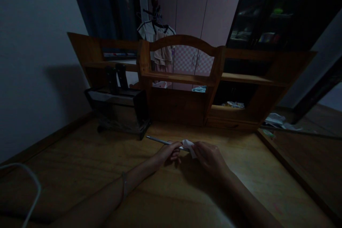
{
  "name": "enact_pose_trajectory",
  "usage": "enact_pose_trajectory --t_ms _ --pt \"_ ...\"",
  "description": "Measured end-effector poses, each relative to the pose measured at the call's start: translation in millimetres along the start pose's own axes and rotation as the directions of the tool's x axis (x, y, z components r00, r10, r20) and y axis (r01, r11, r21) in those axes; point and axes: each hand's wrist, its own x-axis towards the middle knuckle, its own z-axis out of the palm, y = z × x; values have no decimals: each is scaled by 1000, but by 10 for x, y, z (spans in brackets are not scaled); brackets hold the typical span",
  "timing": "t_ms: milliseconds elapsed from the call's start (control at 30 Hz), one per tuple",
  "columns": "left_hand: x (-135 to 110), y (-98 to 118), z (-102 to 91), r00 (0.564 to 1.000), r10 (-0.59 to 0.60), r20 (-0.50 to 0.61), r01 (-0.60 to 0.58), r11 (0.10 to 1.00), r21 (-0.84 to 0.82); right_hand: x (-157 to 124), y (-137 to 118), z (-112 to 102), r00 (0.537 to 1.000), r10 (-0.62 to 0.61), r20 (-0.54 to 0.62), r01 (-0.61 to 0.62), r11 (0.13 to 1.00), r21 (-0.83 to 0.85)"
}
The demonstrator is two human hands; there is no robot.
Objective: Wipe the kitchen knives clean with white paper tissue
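Over the wooden surface, my left hand (172, 152) is closed around a thin grey rod (157, 140). One end of the rod sticks out to the left, tilted slightly up. My right hand (210, 155) pinches a crumpled white tissue (189, 145) against the rod's right end. That end is hidden by the tissue and my fingers, so its shape does not show. The two hands are close together, with a short stretch of rod between them. Dim light makes the rod's exact kind hard to tell.
A dark-framed knife block (117, 108) with two black-handled knives stands at the left, beside the wall. Behind my hands rises a wooden shelf unit (177, 107). A white cable (34, 181) curves at the lower left. Clothes (160, 42) hang farther back.
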Motion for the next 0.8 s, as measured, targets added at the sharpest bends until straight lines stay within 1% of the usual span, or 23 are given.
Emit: enact_pose_trajectory --t_ms 100,333,533,700,800 --pt "-10 -4 -3 999 19 33 -19 1000 0 -8 6 -12 1000 -16 19 16 999 -28" --pt "-65 15 29 1000 28 -7 -28 1000 14 -21 3 -41 998 -48 41 51 995 -80" --pt "-50 18 28 999 36 22 -37 998 41 -13 -4 -72 997 -76 26 79 990 -118" --pt "-28 -35 -1 1000 15 -2 -15 999 30 -28 -22 -120 996 -83 23 85 991 -101" --pt "-24 -47 -21 1000 19 11 -19 999 34 -38 -38 -150 996 -85 37 88 994 -70"
